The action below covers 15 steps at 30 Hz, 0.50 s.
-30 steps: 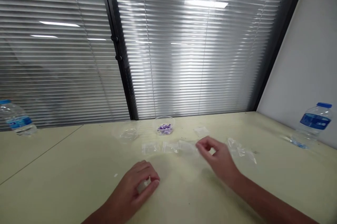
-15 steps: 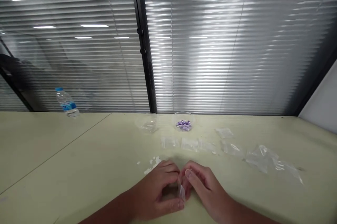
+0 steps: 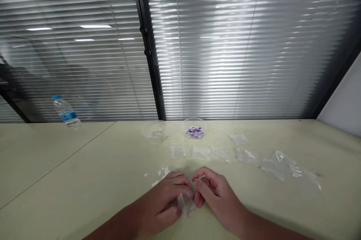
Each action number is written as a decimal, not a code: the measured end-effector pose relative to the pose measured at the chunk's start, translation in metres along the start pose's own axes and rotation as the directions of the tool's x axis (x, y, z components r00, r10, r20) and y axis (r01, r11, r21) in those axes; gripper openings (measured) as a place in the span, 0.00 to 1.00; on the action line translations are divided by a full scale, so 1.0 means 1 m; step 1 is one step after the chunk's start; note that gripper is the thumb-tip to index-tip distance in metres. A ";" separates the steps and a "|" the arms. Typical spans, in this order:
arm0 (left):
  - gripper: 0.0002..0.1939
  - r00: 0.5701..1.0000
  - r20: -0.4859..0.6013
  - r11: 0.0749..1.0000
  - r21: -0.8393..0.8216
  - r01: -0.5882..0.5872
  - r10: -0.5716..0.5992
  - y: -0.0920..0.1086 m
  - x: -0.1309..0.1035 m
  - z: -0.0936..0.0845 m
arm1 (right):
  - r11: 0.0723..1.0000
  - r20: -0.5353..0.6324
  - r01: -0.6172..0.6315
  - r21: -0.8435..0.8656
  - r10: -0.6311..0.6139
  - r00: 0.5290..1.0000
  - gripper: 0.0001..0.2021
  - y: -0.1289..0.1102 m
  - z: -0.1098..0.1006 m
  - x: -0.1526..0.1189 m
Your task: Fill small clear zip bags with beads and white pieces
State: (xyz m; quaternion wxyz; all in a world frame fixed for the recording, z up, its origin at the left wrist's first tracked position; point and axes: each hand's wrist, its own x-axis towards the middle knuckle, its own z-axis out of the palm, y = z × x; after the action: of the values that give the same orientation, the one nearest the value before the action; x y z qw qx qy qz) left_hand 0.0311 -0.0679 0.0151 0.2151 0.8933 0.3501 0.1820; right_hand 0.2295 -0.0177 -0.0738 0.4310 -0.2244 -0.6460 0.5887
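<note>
A small clear plastic bag (image 3: 187,203) is between my two hands, low in the middle of the view. My left hand (image 3: 165,202) grips its left side between thumb and fingers. The fingertips of my right hand (image 3: 216,198) pinch its upper right edge. Just beyond my left hand lies a little heap of white flakes (image 3: 163,174), partly covered by that hand. Several flat clear bags (image 3: 201,153) lie in a row beyond my hands.
Behind the bags stand a clear dish (image 3: 158,134) and a dish with purple pieces (image 3: 194,132). Crumpled clear bags (image 3: 278,165) lie to the right. A water bottle (image 3: 67,112) stands at the far left, near blinds above the pale table (image 3: 98,172).
The bag now shows more openly between my hands, turned flatter. My left thumb has drawn back to the left. The whole view has shifted slightly.
</note>
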 end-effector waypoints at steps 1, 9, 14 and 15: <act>0.17 1.000 0.002 1.000 0.003 0.001 -0.001 0.001 0.000 0.000 | 1.000 -0.001 0.001 0.000 -0.001 1.000 0.17 0.001 0.000 0.001; 0.25 0.998 0.048 0.999 0.043 -0.033 0.031 -0.006 -0.002 -0.001 | 0.999 -0.005 -0.012 -0.036 0.011 1.000 0.13 -0.003 0.001 0.001; 0.18 0.998 0.049 0.999 0.029 -0.037 0.036 -0.012 -0.002 -0.002 | 0.995 0.001 -0.014 -0.097 0.014 1.000 0.13 -0.007 0.001 -0.001; 0.18 0.998 0.047 0.999 0.020 -0.036 0.035 -0.012 -0.002 -0.002 | 0.995 0.007 -0.014 -0.102 0.015 1.000 0.13 -0.007 0.001 -0.001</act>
State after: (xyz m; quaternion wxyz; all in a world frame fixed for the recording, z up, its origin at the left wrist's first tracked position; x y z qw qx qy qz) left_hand 0.0225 -0.0610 0.0105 0.2105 0.9057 0.3307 0.1612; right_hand 0.2309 -0.0205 -0.0672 0.4122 -0.2485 -0.6753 0.5588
